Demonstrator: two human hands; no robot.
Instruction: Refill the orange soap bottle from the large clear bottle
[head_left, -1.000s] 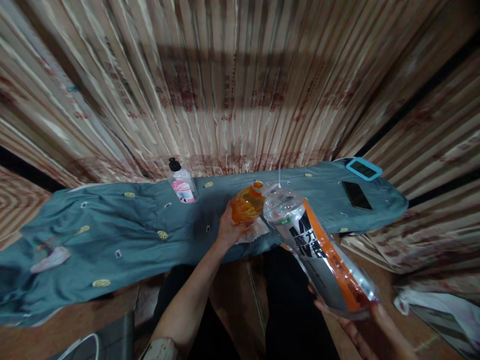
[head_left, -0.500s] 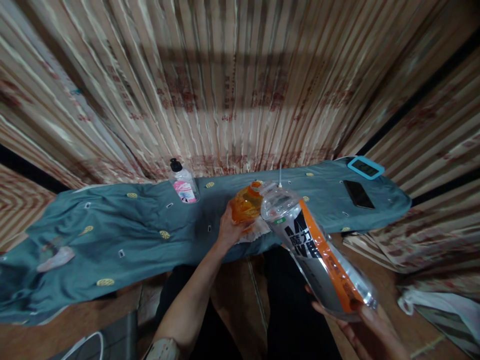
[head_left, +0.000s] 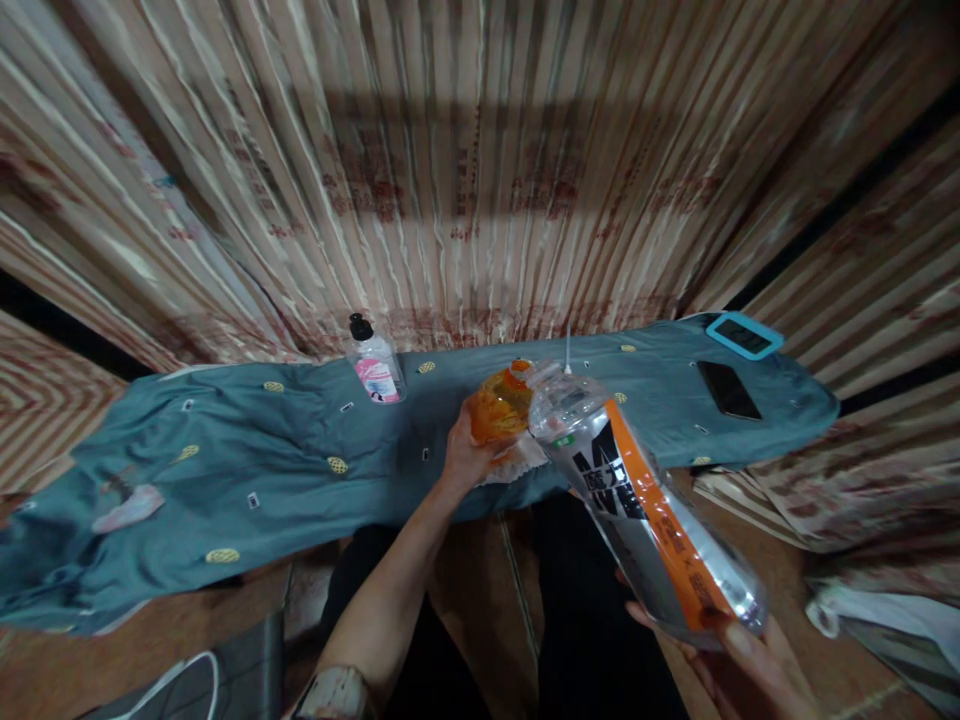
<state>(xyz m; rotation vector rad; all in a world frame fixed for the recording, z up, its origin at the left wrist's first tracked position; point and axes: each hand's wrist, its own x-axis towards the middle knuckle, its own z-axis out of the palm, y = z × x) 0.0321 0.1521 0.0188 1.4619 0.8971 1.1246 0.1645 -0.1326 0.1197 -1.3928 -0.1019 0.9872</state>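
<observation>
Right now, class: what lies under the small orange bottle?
Under the orange bottle held by the left hand lies a crumpled white cloth on the teal sheet. Hand and bottle hide the rest.

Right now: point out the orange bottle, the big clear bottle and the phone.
Orange bottle point(head_left: 499, 408), head view, on its amber body.
Clear bottle point(head_left: 637, 510), head view, on its label.
Phone point(head_left: 728, 389), head view, mid-screen.

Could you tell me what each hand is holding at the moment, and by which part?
The left hand grips the small orange bottle around its body. The right hand holds the large clear bottle by its base, tilted.
</observation>
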